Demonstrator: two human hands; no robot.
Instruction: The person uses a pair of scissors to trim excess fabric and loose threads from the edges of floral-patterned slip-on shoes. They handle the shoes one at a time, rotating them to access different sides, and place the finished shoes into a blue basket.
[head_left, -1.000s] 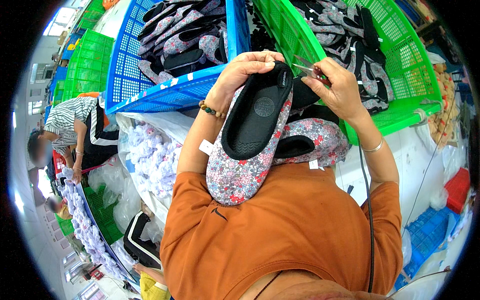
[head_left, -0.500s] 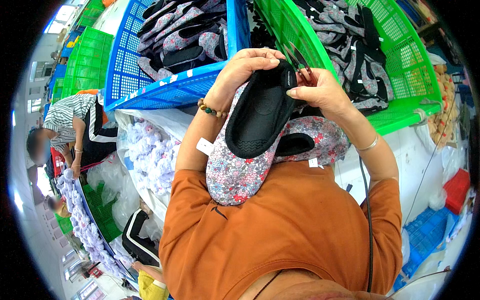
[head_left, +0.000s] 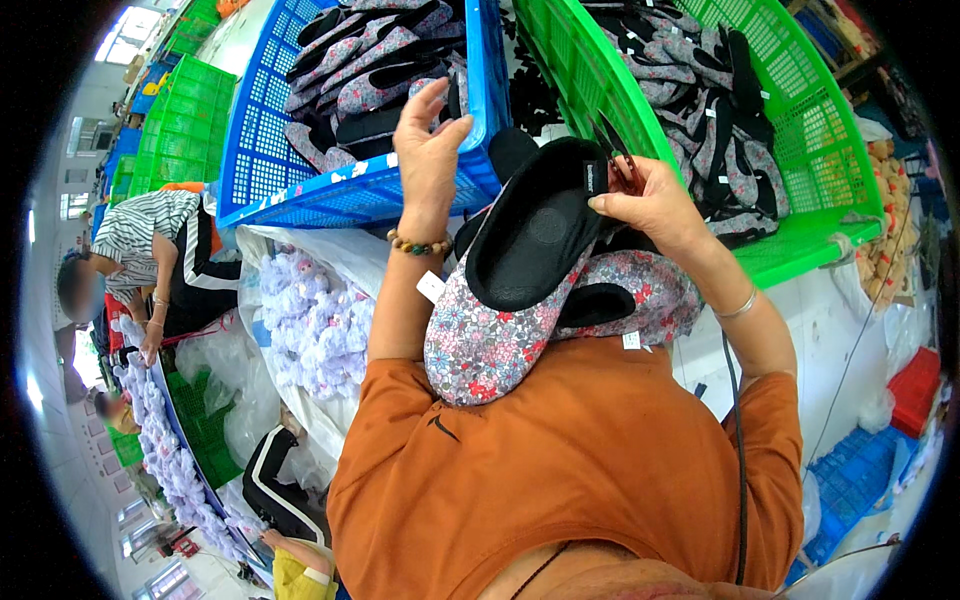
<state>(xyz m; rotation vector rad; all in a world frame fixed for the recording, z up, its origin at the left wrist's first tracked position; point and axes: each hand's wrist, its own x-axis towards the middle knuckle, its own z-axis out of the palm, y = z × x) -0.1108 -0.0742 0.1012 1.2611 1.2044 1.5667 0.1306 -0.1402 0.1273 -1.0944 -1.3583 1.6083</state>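
Item, floral slipper (head_left: pixel 500 345): one, black-lined, upper facing up, toe resting against the wearer's orange shirt (head_left: pixel 560 460); heel end raised, with a black label (head_left: pixel 594 178) at the inner edge and a white tag (head_left: pixel 431 287) at the side.

Item, second slipper (head_left: pixel 665 285): similar print, lying just beyond, to the right, partly covered by the first.

Item, right grip (head_left: pixel 655 210): closed around dark-bladed scissors (head_left: pixel 608 138), thumb against the slipper's heel edge beside the label; blades point up, off the lining.

Item, left grip (head_left: pixel 428 165): fingers spread, holding nothing, in front of the blue crate (head_left: pixel 330 190).

Handling notes, by judgement: the heel edge wants a firm pinch, since the thumb alone seems to steady it; the left fingers would best support the opposite rim, clear of the blades. Points should stay turned from fabric and label. The toe makes a useful rest against the shirt.
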